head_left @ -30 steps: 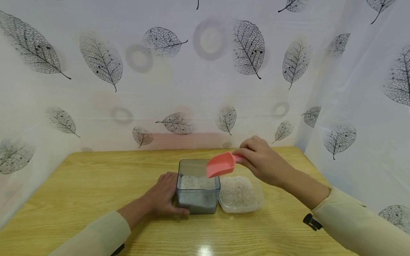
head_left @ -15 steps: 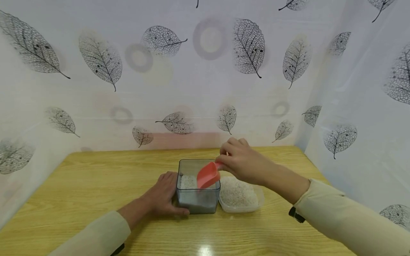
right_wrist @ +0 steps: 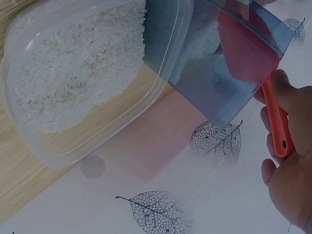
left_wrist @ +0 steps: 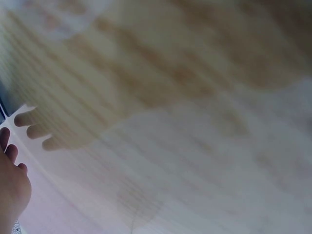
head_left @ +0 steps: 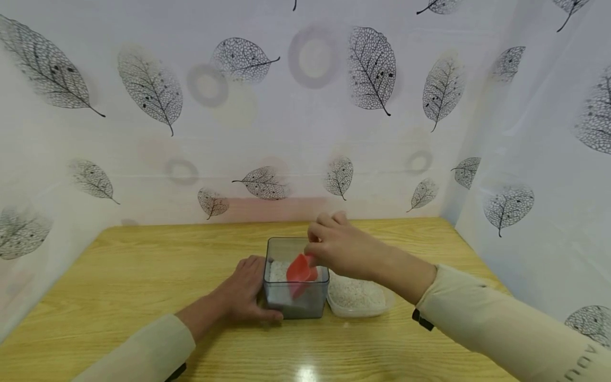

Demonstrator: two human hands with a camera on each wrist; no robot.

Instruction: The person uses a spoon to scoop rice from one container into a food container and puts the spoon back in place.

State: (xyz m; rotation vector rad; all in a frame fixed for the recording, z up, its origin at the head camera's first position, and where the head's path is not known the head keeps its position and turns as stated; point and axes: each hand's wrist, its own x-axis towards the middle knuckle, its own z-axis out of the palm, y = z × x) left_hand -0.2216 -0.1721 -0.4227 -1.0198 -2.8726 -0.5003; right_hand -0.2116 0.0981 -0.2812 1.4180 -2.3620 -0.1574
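My right hand (head_left: 346, 246) grips the handle of a red scoop (head_left: 300, 271) and holds it tilted down inside a clear bluish-grey box (head_left: 298, 312). White rice (head_left: 279, 270) lies in the box. In the right wrist view, the scoop's handle (right_wrist: 279, 129) runs along the fingers and its bowl shows through the box wall. Against the box's left side rests my left hand (head_left: 241, 292), fingers extended and thumb along the lower front corner. Beside the box on the right, a shallow clear plastic tub (head_left: 359, 314) holds more rice (right_wrist: 83, 68).
Everything stands on a yellow wood-grain table (head_left: 143, 276). A white curtain (head_left: 267, 127) with printed leaves hangs behind the table and along its sides. The box and the tub stand close together.
My right hand has moved left and down, carrying the scoop from above the box's right edge into the box and tipping it. The left hand and both containers have stayed put.
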